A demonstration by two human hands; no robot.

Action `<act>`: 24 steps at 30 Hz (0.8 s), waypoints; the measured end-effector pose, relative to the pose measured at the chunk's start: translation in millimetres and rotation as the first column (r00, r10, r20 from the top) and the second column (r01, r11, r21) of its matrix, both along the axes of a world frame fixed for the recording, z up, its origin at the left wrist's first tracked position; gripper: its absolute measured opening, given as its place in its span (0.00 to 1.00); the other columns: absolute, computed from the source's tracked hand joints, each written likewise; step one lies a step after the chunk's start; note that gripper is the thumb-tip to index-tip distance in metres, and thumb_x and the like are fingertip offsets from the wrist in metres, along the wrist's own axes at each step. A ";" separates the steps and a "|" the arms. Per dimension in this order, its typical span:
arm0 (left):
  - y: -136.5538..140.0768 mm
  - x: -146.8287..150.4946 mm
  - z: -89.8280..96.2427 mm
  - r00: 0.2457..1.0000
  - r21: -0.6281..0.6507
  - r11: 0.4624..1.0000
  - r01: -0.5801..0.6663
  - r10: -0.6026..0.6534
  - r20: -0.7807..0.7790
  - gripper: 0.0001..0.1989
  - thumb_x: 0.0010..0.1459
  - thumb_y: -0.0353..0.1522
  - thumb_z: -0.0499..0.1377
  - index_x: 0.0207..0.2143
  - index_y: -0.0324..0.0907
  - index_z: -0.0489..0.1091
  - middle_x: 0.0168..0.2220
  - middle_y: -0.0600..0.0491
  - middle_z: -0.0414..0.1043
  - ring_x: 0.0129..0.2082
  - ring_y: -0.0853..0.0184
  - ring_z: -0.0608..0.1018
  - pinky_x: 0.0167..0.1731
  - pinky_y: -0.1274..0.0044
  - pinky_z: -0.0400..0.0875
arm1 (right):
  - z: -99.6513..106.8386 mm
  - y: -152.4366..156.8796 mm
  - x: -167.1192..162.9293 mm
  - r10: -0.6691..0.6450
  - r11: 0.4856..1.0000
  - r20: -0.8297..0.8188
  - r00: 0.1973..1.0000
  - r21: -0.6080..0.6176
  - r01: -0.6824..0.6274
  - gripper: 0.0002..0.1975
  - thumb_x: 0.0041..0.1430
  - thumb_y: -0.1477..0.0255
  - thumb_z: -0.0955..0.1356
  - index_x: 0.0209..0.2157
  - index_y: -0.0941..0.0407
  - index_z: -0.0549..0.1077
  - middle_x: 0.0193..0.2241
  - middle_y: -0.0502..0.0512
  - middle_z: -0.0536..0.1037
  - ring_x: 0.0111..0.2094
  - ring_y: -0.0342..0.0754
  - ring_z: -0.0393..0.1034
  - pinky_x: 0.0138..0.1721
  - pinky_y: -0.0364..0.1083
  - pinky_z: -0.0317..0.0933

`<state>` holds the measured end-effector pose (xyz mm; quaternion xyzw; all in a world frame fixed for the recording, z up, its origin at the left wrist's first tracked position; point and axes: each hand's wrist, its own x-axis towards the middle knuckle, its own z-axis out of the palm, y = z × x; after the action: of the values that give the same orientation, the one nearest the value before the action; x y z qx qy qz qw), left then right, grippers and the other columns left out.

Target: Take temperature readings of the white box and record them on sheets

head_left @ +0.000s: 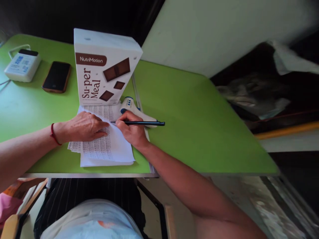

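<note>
Sheets of paper (119,151) lie on the green table, their left part covered with dense handwriting and the right part blank. Across the written part rests my left hand (86,127), fingers stretched out and lying flat, a red string bracelet on its wrist. My right hand (132,129) grips a black pen (149,123), whose tip meets the paper just beside my left fingertips. The pen's back end points to the right. Behind my right hand, partly hidden by it, lies a white and blue handheld thermometer (129,105).
A white box (94,79) labelled NutriMotion stands upright at the papers' far edge. To its left are a dark phone (57,76) and a white device (23,66) with cables. The green table (194,122) extends right, with a wall behind it.
</note>
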<state>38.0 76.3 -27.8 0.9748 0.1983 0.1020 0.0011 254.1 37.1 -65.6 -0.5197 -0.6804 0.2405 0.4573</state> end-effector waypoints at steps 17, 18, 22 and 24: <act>-1.9 2.0 1.2 1.000 -0.006 1.000 -0.015 0.015 -0.025 0.13 0.64 0.33 0.60 0.48 0.38 0.80 0.34 0.45 0.81 0.35 0.57 0.82 0.32 0.72 0.74 | 1.8 -0.8 -1.5 0.003 1.000 0.012 1.000 0.013 -0.003 0.09 0.56 0.68 0.67 0.23 0.51 0.64 0.19 0.45 0.68 0.21 0.42 0.59 0.27 0.44 0.60; -1.8 2.0 1.1 1.000 -0.008 1.000 -0.018 0.018 -0.023 0.14 0.64 0.33 0.60 0.48 0.39 0.79 0.34 0.45 0.81 0.35 0.58 0.82 0.32 0.72 0.74 | 2.0 -0.7 -1.4 -0.001 1.000 0.016 1.000 0.003 0.001 0.09 0.55 0.68 0.67 0.23 0.51 0.64 0.19 0.45 0.69 0.21 0.43 0.59 0.27 0.44 0.61; -1.8 2.3 2.3 0.999 -0.020 0.999 -0.031 0.030 -0.033 0.15 0.64 0.33 0.60 0.50 0.40 0.79 0.33 0.47 0.81 0.33 0.59 0.82 0.32 0.73 0.74 | 2.1 -0.2 -1.2 0.014 1.000 -0.001 1.000 0.006 -0.014 0.09 0.54 0.68 0.67 0.23 0.51 0.64 0.19 0.45 0.69 0.21 0.43 0.59 0.27 0.45 0.61; -2.0 2.1 3.3 0.999 -0.022 0.999 -0.031 0.030 -0.045 0.15 0.63 0.33 0.60 0.50 0.39 0.79 0.34 0.46 0.81 0.33 0.58 0.82 0.32 0.73 0.74 | 1.7 -0.1 -1.1 0.017 1.000 -0.010 1.000 0.009 -0.017 0.09 0.54 0.67 0.67 0.23 0.51 0.65 0.18 0.45 0.69 0.21 0.43 0.60 0.26 0.44 0.60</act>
<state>40.0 74.3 -24.5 0.9736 0.2142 0.0780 0.0062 253.0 37.0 -63.8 -0.5108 -0.6834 0.2440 0.4610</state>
